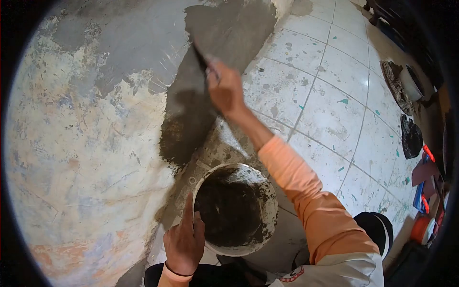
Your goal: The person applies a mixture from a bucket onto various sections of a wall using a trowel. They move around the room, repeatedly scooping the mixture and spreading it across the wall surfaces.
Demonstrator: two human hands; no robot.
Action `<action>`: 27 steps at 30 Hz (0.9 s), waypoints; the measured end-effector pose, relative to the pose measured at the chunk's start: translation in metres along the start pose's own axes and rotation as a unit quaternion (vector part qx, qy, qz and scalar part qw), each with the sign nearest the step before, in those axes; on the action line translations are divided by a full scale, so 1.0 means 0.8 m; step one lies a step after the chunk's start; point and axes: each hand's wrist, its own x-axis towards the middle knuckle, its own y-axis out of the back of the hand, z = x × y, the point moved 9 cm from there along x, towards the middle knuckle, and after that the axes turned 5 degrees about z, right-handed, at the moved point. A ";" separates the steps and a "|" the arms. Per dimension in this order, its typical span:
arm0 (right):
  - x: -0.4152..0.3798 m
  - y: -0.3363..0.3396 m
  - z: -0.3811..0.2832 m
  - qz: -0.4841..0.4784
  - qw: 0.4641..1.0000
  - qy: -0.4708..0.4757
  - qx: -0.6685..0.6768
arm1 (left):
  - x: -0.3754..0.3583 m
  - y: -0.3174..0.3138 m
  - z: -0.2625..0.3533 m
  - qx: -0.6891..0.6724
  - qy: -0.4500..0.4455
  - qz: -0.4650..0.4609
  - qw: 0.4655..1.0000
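My right hand [224, 88] is closed around the handle of a trowel [199, 51], seen nearly edge-on. Its blade lies against dark wet plaster [191, 112] low on the wall. With my left hand [184, 239] I grip the near left rim of a round bucket [271, 210]; the index finger stretches along the outside and the thumb rests at the edge. Inside the bucket, dark grey mortar [227, 205] coats the bottom and smears the walls. The bucket stands on the floor below the wet patch.
Left is a wall [91, 167] with worn, patchy paint and a lighter grey plastered area [138, 43] above. Splattered white tiles [330, 115] cover the floor. At far right stand a pale container [410, 83], a crumpled cloth [397, 86], a black bag [410, 136] and an orange roll [421, 229].
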 end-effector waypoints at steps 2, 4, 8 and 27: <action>-0.041 0.012 -0.026 -0.044 0.999 -0.017 0.004 | 0.002 0.000 0.003 -0.001 -0.016 0.006 1.000; -0.044 0.016 -0.025 -0.086 0.996 -0.035 0.011 | 0.003 0.000 0.008 0.014 -0.002 -0.010 1.000; 0.035 0.070 0.056 0.045 0.998 -0.017 -0.029 | -0.002 0.001 0.006 0.019 0.017 -0.028 0.999; -0.023 0.041 -0.006 -0.052 0.999 -0.001 -0.018 | -0.013 0.006 0.003 0.031 0.011 -0.018 0.999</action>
